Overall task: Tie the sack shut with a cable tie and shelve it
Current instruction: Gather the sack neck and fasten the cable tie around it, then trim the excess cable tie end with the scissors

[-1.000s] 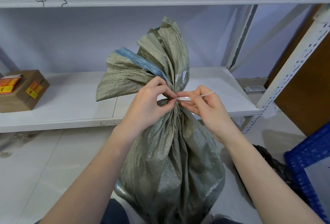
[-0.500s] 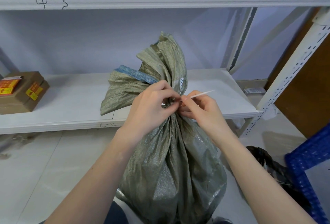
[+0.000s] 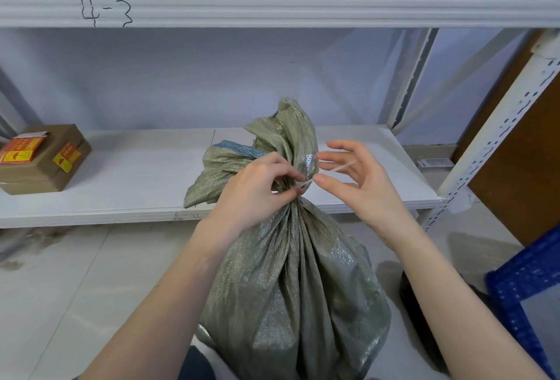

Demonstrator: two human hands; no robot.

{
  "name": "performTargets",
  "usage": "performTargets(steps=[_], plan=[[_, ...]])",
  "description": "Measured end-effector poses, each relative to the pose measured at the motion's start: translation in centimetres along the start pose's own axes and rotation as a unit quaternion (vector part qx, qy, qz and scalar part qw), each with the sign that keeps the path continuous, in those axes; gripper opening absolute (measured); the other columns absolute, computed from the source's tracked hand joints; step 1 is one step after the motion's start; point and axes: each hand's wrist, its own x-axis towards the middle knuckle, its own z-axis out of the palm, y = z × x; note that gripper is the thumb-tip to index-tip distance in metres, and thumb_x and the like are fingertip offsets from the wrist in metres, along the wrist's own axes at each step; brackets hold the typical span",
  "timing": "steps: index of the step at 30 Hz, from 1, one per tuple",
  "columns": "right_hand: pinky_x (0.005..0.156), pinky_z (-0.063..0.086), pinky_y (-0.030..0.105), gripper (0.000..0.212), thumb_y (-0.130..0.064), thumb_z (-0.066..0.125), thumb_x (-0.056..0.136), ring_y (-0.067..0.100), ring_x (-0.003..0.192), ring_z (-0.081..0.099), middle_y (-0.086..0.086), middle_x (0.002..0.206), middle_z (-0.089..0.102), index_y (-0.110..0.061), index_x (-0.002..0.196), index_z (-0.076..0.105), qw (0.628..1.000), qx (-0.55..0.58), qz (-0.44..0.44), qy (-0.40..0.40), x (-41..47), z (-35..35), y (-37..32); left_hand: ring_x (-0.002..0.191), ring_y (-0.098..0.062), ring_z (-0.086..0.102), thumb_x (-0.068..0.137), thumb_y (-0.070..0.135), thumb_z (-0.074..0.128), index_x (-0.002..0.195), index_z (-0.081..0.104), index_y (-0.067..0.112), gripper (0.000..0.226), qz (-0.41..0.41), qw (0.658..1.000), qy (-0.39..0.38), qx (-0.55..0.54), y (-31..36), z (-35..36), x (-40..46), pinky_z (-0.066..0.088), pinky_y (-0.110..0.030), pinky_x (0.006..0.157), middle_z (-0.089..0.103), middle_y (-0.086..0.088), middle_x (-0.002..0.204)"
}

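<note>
my left hand (image 3: 254,195) pinches the woven sack (image 3: 291,282) neck on the floor, right hand (image 3: 360,186) spread open beside the cable tie (image 3: 330,171) tail; sack looks floppy and slick, I'd grab below the neck

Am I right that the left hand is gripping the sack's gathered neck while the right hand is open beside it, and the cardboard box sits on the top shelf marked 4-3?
Not quite. The head view shows the cardboard box on the lower shelf, at its left end, not the top shelf. The rest holds: the left hand grips the sack at its neck, and the right hand is open beside it.
</note>
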Motion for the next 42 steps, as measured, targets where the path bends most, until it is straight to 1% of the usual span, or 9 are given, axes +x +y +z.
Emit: performTargets(steps=[4, 7, 10, 15, 18, 21, 26, 31, 42], plan=[[0.096, 0.046, 0.034, 0.048, -0.014, 0.073, 0.077, 0.006, 0.115, 0.054, -0.007, 0.119, 0.061, -0.025, 0.118, 0.050, 0.998, -0.051, -0.020, 0.018, 0.0, -0.7, -0.8, 0.104, -0.013, 0.054, 0.079, 0.038, 0.071, 0.108, 0.066, 0.031, 0.030, 0.014, 1.000, -0.005, 0.009, -0.3, -0.4, 0.0, 0.048, -0.041, 0.088, 0.058, 0.011, 0.109], [0.098, 0.040, 0.028, 0.048, -0.018, 0.073, 0.077, -0.005, 0.117, 0.047, -0.018, 0.119, 0.057, -0.030, 0.118, 0.052, 0.992, -0.113, -0.046, 0.025, -0.2, -1.1, -1.4, 0.113, -0.016, 0.048, 0.076, 0.039, 0.073, 0.115, 0.063, 0.030, 0.041, 0.029, 0.999, 0.005, 0.029, -0.2, -0.9, 0.1, 0.042, -0.038, 0.096, 0.056, 0.009, 0.119], [0.106, 0.035, 0.028, 0.049, -0.019, 0.072, 0.078, -0.005, 0.122, 0.042, -0.014, 0.126, 0.053, -0.030, 0.121, 0.052, 0.982, -0.167, -0.079, 0.028, -0.3, -1.2, -2.0, 0.119, -0.015, 0.045, 0.076, 0.040, 0.073, 0.123, 0.058, 0.029, 0.050, 0.041, 0.998, 0.021, 0.042, 0.1, -1.6, 0.2, 0.038, -0.037, 0.102, 0.053, 0.009, 0.129], [0.106, 0.027, 0.014, 0.049, -0.023, 0.070, 0.080, -0.004, 0.130, 0.034, -0.012, 0.140, 0.043, -0.030, 0.124, 0.050, 0.963, -0.235, -0.129, 0.017, -0.3, -1.2, -3.2, 0.134, -0.011, 0.037, 0.077, 0.058, 0.054, 0.134, 0.046, 0.032, 0.063, 0.056, 0.995, 0.067, 0.057, 0.9, -3.4, 0.1, 0.033, -0.039, 0.109, 0.042, 0.011, 0.144], [0.103, 0.019, 0.001, 0.052, -0.027, 0.069, 0.080, -0.008, 0.132, 0.029, -0.017, 0.141, 0.039, -0.035, 0.126, 0.047, 0.954, -0.259, -0.149, 0.002, -0.1, -1.1, -4.2, 0.140, -0.011, 0.030, 0.079, 0.057, 0.049, 0.139, 0.040, 0.031, 0.067, 0.078, 0.990, 0.091, 0.070, 1.5, -4.6, -0.1, 0.029, -0.036, 0.113, 0.035, 0.010, 0.150], [0.103, 0.015, -0.001, 0.055, -0.030, 0.067, 0.082, -0.010, 0.133, 0.026, -0.021, 0.144, 0.034, -0.037, 0.131, 0.043, 0.946, -0.282, -0.161, -0.012, 0.5, -1.3, -5.6, 0.145, -0.011, 0.021, 0.080, 0.059, 0.044, 0.144, 0.032, 0.031, 0.071, 0.087, 0.985, 0.104, 0.105, 1.6, -6.4, 0.1, 0.021, -0.032, 0.116, 0.026, 0.010, 0.155], [0.109, 0.017, 0.018, 0.055, -0.029, 0.061, 0.086, -0.004, 0.135, 0.024, -0.022, 0.146, 0.028, -0.036, 0.135, 0.038, 0.930, -0.314, -0.189, -0.011, 3.4, -2.3, -9.6, 0.147, -0.013, 0.013, 0.082, 0.060, 0.040, 0.148, 0.022, 0.028, 0.075, 0.103, 0.973, 0.128, 0.164, 1.7, -11.2, 2.4, 0.016, -0.041, 0.119, 0.013, 0.011, 0.157], [0.105, 0.013, 0.015, 0.059, -0.025, 0.057, 0.089, -0.001, 0.137, 0.019, -0.015, 0.151, 0.023, -0.032, 0.141, 0.030, 0.911, -0.363, -0.195, -0.022, 8.6, -3.5, -13.1, 0.148, -0.016, 0.003, 0.091, 0.046, 0.053, 0.151, 0.007, 0.026, 0.078, 0.097, 0.965, 0.120, 0.212, 1.7, -15.0, 6.6, 0.008, -0.040, 0.120, 0.000, 0.005, 0.161], [0.112, 0.028, 0.045, 0.069, -0.025, 0.054, 0.087, 0.023, 0.142, 0.020, 0.002, 0.158, 0.016, -0.022, 0.146, 0.019, 0.796, -0.578, -0.174, -0.043, 19.9, -1.0, -15.1, 0.148, -0.015, -0.006, 0.089, 0.051, 0.050, 0.151, -0.006, 0.023, 0.088, 0.099, 0.944, 0.068, 0.309, 2.6, -15.5, 15.4, 0.001, -0.041, 0.120, -0.009, 0.004, 0.161]])
